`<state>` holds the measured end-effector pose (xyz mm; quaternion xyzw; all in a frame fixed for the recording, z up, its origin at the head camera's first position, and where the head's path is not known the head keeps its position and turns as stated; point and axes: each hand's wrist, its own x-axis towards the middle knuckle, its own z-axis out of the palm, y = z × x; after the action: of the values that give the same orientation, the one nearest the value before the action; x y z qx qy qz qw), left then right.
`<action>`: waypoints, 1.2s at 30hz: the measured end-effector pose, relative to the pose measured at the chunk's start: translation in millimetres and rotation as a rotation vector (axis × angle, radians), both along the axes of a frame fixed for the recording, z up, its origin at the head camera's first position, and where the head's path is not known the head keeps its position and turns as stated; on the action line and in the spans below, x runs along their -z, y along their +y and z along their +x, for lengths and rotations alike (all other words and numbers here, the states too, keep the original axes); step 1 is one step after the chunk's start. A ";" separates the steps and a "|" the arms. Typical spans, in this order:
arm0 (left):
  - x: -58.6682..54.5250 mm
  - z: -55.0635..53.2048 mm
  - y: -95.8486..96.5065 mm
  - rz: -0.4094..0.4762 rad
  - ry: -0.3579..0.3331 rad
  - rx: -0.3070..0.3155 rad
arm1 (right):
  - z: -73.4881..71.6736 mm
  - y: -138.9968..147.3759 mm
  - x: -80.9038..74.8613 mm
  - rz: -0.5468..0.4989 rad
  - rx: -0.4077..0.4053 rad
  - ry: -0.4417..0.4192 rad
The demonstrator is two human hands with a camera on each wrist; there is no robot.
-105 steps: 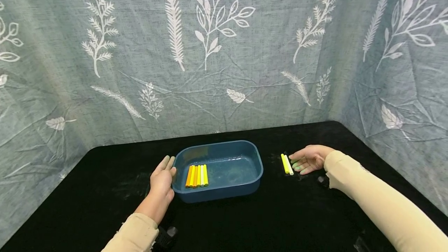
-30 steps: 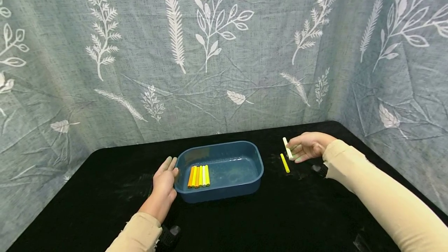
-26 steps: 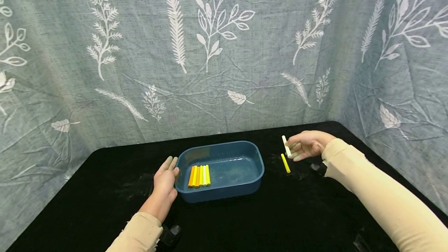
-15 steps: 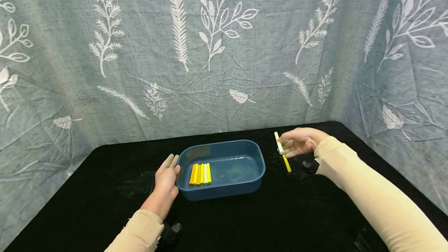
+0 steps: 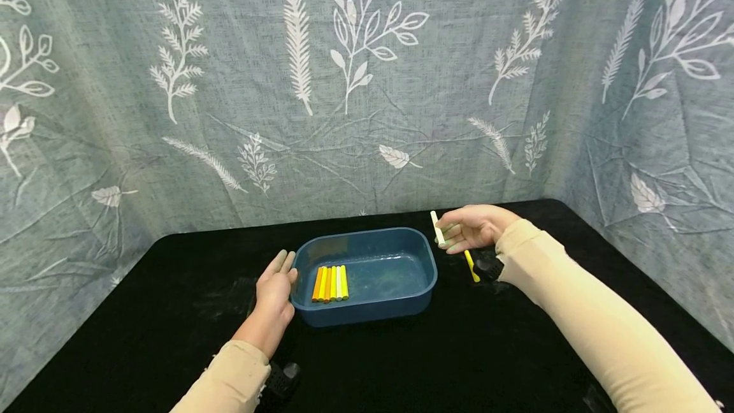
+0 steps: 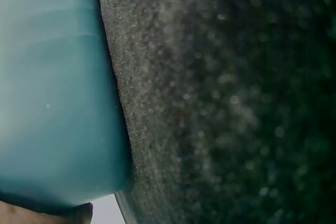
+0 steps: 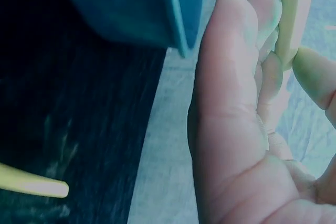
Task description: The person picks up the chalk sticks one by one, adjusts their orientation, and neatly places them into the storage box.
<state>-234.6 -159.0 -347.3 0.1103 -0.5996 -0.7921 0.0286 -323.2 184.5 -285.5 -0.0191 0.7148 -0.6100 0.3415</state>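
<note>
My right hand (image 5: 473,225) pinches a pale chalk stick (image 5: 437,227) between thumb and fingertips, raised just off the right end of a blue plastic tub (image 5: 367,311). In the right wrist view the chalk (image 7: 293,17) stands out past the fingertips, with the tub's rim close by. Against the tub's left end rests my left hand (image 5: 274,292), its fingers straight. A row of several orange, yellow and white chalk sticks (image 5: 330,283) lies inside the tub at the left. One yellow chalk stick (image 5: 472,266) lies on the table below my right hand, partly hidden by the wrist camera.
A black cloth (image 5: 367,368) covers the table, with faint chalk smudges at left. Behind and at both sides hangs a grey-green curtain (image 5: 241,81) with white leaf prints. The tub's wall (image 6: 58,103) fills the left of the left wrist view.
My right hand has picked up the pale chalk from beside the yellow one, lifted it and carried it left towards the tub. The left hand has stayed at the tub's end.
</note>
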 end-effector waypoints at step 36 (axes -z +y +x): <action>-0.6 0.4 0.8 -0.014 0.002 -0.028 | -5.6 -86.6 -4.9 -0.027 -0.017 -0.076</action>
<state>-234.3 -158.2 -346.8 0.1177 -0.6034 -0.7876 0.0412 -328.8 97.9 -280.6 -0.0065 0.6930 -0.6169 0.3730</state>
